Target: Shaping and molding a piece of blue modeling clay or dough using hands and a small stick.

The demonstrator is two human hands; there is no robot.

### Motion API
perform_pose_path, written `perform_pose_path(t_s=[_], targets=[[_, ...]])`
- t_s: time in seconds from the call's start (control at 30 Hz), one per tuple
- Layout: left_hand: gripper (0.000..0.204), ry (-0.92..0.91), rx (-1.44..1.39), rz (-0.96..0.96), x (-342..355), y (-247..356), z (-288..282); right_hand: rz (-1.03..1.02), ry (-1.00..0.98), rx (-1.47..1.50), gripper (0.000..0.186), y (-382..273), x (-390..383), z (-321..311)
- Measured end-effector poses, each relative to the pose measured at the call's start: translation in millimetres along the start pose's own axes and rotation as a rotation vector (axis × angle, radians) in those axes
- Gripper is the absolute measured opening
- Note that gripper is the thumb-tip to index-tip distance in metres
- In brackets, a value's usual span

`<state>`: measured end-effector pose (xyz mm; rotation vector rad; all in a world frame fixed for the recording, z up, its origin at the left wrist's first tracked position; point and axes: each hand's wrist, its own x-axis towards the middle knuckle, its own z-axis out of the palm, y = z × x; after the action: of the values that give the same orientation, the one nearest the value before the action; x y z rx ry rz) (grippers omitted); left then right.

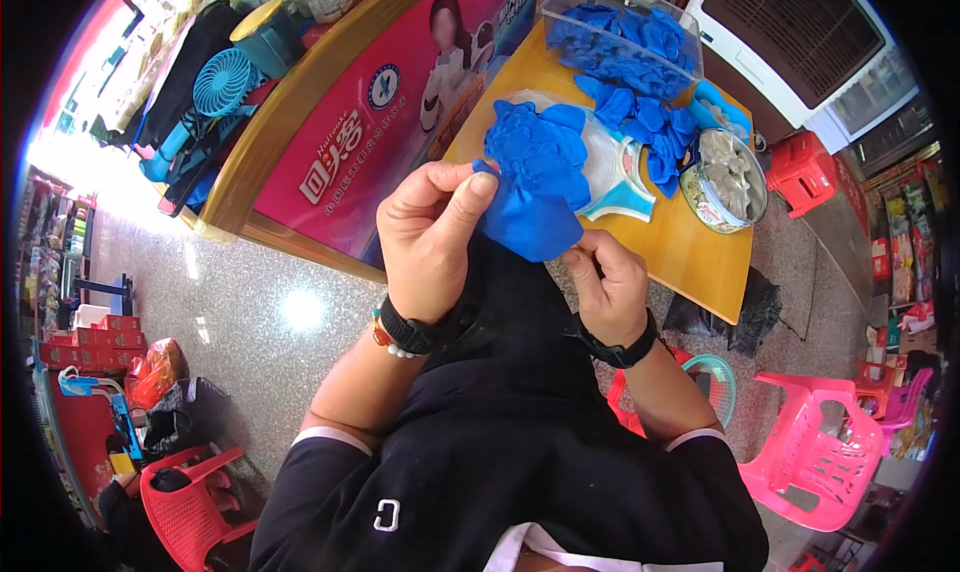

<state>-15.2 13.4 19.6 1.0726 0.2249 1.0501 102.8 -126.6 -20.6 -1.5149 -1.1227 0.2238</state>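
A wooden counter (330, 132) with a pink printed front stands ahead and to the left, and a yellow wooden table (700, 262) juts out beside it. A pink plastic armchair (815, 452) is on the speckled floor to the right. At the table's far end sits a clear plastic bin (622, 34) full of blue fabric pieces; more blue pieces (655, 137) lie loose in front of it. Near the right edge is a round tin (722, 184) holding pale, crumpled items.

The blue fabric piece (530, 222) being handled is at the table's near edge, stretched between the two hands; whether the ruffled blue part above belongs to it, I cannot tell. The left hand (430, 222) pinches its upper left corner between thumb and forefinger. The right hand (612, 290) grips its lower right edge, thumb against bent fingers. Each wrist wears a black band.
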Motion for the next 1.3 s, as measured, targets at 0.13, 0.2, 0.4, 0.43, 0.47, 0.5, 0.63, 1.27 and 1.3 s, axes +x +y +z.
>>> perform_pose_path(t_s=[0.13, 0.2, 0.4, 0.43, 0.47, 0.5, 0.63, 1.27, 1.3], targets=[[0.005, -0.039, 0.095, 0.102, -0.1, 0.9, 2.8, -0.099, -0.053, 0.121, 0.012, 5.0, 2.8, 2.8], [0.005, -0.043, 0.1, 0.095, -1.2, 1.7, 3.1, 0.161, -0.228, 0.37, 0.016, 5.8, -0.6, -5.6], [0.005, -0.039, 0.071, 0.04, -0.6, 2.1, 2.6, 0.744, -0.56, 1.077, 0.023, 8.6, 1.1, -13.2], [0.006, -0.043, 0.082, 0.052, -1.0, 1.9, 1.2, 0.755, -0.558, 1.061, 0.023, 7.8, 2.6, -13.9], [0.006, -0.042, 0.081, 0.052, -0.4, 1.7, -0.2, 0.756, -0.558, 1.059, 0.023, 7.8, 4.8, -11.2], [0.006, 0.011, 0.118, 0.023, 1.6, 1.4, -1.1, 0.472, -0.428, 0.691, 0.022, 7.3, 7.8, -6.8], [0.013, 0.13, -0.019, -0.029, 13.2, 4.9, -22.1, 0.264, -0.413, 0.219, 0.02, 23.6, 3.5, -18.3], [0.026, 0.022, -0.157, -0.28, 4.8, -17.0, -10.3, 0.449, -0.178, 0.623, 0.013, -6.2, 27.6, -2.2], [0.03, 0.004, -0.225, -0.308, 9.5, -12.4, -14.2, 0.503, -0.146, 0.696, 0.014, -4.3, 27.4, -5.9]])
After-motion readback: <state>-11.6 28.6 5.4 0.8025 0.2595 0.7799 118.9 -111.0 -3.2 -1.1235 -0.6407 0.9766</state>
